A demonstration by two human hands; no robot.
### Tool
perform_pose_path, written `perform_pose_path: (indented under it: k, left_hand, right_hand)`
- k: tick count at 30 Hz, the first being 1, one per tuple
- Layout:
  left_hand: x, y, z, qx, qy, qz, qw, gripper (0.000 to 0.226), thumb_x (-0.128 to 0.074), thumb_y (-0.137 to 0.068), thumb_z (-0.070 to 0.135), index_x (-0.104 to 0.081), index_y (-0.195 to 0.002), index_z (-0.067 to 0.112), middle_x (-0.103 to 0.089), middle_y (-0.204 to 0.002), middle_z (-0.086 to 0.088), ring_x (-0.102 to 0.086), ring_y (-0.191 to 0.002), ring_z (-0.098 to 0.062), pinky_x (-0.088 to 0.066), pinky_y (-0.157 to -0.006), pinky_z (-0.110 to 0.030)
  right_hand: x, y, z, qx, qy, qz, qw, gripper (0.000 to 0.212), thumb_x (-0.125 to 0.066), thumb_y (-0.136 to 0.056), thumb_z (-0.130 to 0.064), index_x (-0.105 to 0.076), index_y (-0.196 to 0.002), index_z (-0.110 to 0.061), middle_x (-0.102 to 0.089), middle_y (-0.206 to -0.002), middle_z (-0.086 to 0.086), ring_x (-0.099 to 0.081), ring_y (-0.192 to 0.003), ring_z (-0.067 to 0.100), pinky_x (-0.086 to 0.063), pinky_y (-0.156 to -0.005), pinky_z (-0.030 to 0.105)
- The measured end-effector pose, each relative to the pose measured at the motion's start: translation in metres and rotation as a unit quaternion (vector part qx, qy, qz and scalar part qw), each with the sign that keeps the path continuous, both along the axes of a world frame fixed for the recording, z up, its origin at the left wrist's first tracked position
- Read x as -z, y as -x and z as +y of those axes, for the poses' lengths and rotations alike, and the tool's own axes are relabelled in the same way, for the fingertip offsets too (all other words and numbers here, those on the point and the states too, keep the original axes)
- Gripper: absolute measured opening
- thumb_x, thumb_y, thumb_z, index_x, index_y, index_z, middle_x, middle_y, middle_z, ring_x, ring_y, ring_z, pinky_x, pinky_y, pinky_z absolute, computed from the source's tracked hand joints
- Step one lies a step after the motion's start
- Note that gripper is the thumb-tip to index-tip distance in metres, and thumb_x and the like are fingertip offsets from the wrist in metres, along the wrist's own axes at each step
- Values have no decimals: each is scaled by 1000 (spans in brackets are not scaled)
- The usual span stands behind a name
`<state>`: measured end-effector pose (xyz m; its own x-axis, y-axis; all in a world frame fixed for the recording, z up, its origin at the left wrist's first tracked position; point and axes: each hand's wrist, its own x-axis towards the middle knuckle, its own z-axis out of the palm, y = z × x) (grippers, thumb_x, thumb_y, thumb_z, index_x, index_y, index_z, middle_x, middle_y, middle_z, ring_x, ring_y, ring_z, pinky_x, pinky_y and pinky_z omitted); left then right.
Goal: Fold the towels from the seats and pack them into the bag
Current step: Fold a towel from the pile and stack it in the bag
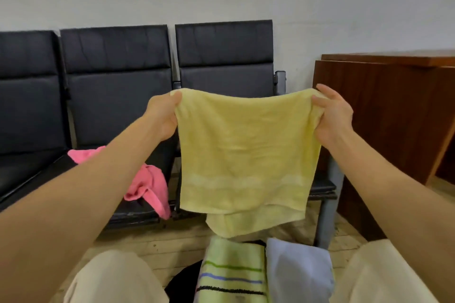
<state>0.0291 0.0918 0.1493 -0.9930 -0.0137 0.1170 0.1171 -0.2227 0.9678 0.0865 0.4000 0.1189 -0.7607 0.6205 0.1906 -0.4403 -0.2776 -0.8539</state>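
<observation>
currently held up doubled: towel (246, 145) above bag (182, 280), fold edge level between left hand (163, 115) and right hand (333, 115), each pinching a top corner, equally near.

we see open air above the seats (118, 96). the yellow towel (246, 155) hangs across the middle, the cabinet (394, 118) walls the right, and the pink towel (147, 184) covers part of one seat.
</observation>
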Motion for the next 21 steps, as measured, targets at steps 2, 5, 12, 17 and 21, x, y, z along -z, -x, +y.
perform_pose_path:
  k: [2,5,12,17,21]
  left_hand:
    - [-19,-6,-3,-36,31,17,999,20,-48,-97,7,-67,-91,12,-68,-100,-9,-65,-97,-25,-54,-87,-36]
    - [-38,-13,-7,-49,37,24,998,19,-51,-95,6,-67,-105,8,-67,-108,-12,-65,-103,-25,-52,-93,-35]
    - [-37,-12,-13,-55,-14,-63,996,50,-66,-89,28,-50,-132,9,-65,-106,-4,-64,-90,-17,-55,-72,-30]
    - [-28,-17,-2,-152,-44,-19,987,15,-64,-86,21,-53,-78,15,-53,-74,0,-50,-67,-13,-41,-57,-27]
    - [-18,-19,3,-239,32,82,967,40,-52,-84,11,-24,-57,19,-22,-56,4,-18,-52,-10,-17,-48,-25]
  right_hand:
    - [-17,0,4,32,-29,-6,999,34,-69,-78,2,-73,-86,-31,-61,-121,2,-57,-115,25,-50,-99,45]
    - [-34,-2,8,63,-89,-19,994,29,-69,-80,-2,-72,-82,-31,-65,-115,3,-59,-114,24,-51,-99,44]
    - [-42,-6,6,48,-143,-44,988,38,-53,-92,1,-73,-84,-30,-60,-129,6,-52,-124,24,-44,-107,41]
    - [-37,-2,11,16,-59,-76,995,62,-36,-84,15,-76,-75,-32,-57,-133,13,-53,-124,33,-47,-104,48]
    - [-35,-9,0,28,31,-47,998,52,-43,-86,12,-78,-74,-25,-64,-122,8,-63,-106,28,-55,-92,41]
